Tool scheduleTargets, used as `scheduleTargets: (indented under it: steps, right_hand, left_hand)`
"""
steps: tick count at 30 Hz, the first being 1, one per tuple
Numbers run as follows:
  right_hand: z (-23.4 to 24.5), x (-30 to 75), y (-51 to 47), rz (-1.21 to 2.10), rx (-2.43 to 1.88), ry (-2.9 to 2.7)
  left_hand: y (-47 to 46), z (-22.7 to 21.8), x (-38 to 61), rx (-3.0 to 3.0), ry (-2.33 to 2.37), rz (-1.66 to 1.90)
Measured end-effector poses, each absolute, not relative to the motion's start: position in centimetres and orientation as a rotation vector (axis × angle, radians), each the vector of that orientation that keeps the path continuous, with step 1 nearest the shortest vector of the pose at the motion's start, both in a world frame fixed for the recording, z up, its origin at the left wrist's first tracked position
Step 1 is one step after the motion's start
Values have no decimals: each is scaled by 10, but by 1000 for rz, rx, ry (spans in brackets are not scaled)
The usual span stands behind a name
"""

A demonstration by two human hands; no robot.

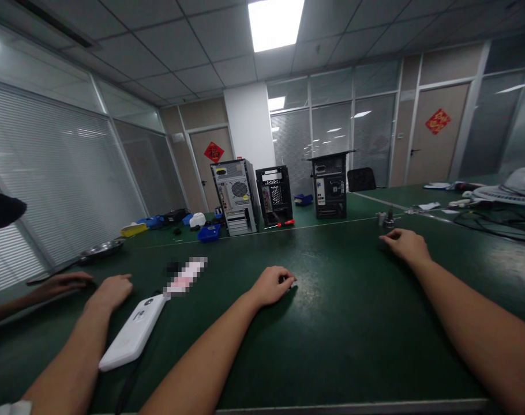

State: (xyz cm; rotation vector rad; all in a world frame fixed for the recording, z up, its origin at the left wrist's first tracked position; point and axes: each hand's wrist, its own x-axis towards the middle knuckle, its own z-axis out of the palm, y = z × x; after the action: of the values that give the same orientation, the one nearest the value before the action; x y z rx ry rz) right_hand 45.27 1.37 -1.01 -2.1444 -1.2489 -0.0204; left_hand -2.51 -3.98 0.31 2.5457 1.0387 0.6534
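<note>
My left hand (272,286) rests on the green table in the middle, fingers curled and thumb close to them. A small pale and dark bit shows at its fingertips, too small to name. Farther right and farther forward, my right hand (406,246) is closed in a pinch low over the table; what its fingertips hold, if anything, is hidden. Just beyond it stand small metal parts (389,219), apart from the fingers.
At left lie a co-worker's hand (109,295), another hand (67,282) and a white device (135,332) with a cable. Computer cases (237,199) stand at the back, with a red-handled screwdriver (286,223) and a blue tray (209,233). Black cables (496,226) lie right.
</note>
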Motion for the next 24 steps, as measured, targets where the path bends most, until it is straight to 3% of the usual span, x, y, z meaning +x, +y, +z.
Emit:
scheduleTargets:
  steps: [14, 24]
  right_hand:
    - [-7, 413, 10, 38, -1848, -1586]
    - [8, 203, -33, 176, -1072, -2251]
  left_hand:
    - [-40, 6, -21, 2498, 1017, 678]
    - [-55, 18, -11, 2428, 1072, 720]
